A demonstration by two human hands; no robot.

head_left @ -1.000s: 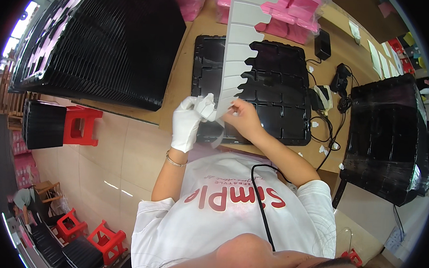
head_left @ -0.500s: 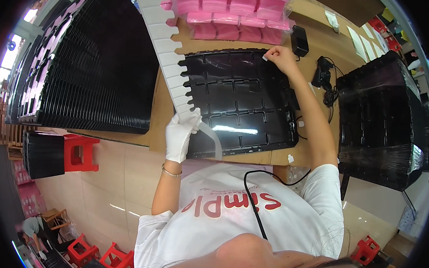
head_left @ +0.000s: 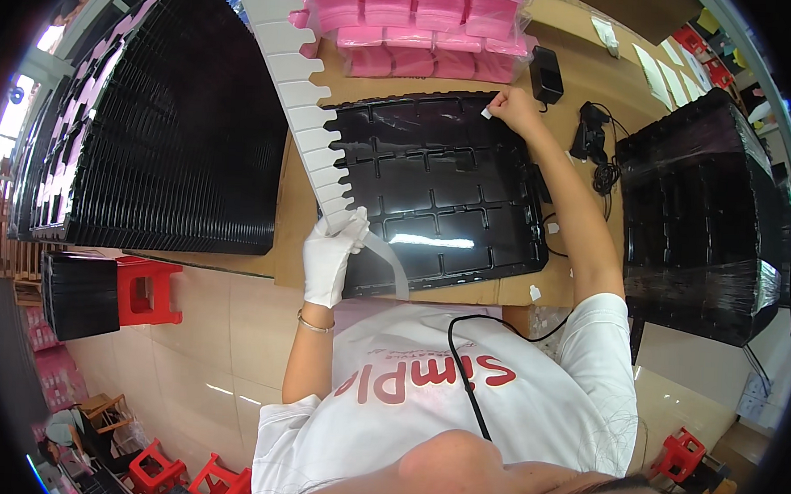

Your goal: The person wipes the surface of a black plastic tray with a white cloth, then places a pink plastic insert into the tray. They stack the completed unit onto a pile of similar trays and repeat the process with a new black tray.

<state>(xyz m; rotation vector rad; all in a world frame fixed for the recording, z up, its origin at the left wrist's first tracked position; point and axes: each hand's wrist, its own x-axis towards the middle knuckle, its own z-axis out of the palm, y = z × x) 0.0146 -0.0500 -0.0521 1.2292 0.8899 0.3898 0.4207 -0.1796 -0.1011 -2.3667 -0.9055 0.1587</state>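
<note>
My left hand (head_left: 327, 263), in a white glove, is closed on the lower end of a long white strip (head_left: 290, 79) with tab-shaped pieces along its right edge. A translucent ribbon (head_left: 394, 265) curls from that hand over the near part of a black plastic tray (head_left: 457, 183). The tray lies flat on the cardboard-covered table, its shallow compartments marked by raised ridges. At its far right corner, my bare right hand (head_left: 516, 110) pinches a small white tab (head_left: 486, 114). Whether the tab touches the tray, I cannot tell.
Tall black tray stacks stand left (head_left: 182, 137) and right (head_left: 697, 209). Bagged pink pieces (head_left: 416, 24) lie at the back. A black box (head_left: 547, 74) and a cabled black device (head_left: 590, 132) sit right of the tray. Red stools (head_left: 149, 292) and another person (head_left: 68, 431) are lower left.
Both hands keep their grips, the left on the strip and the right on the small tab. The whole view has shifted slightly; little else differs.
</note>
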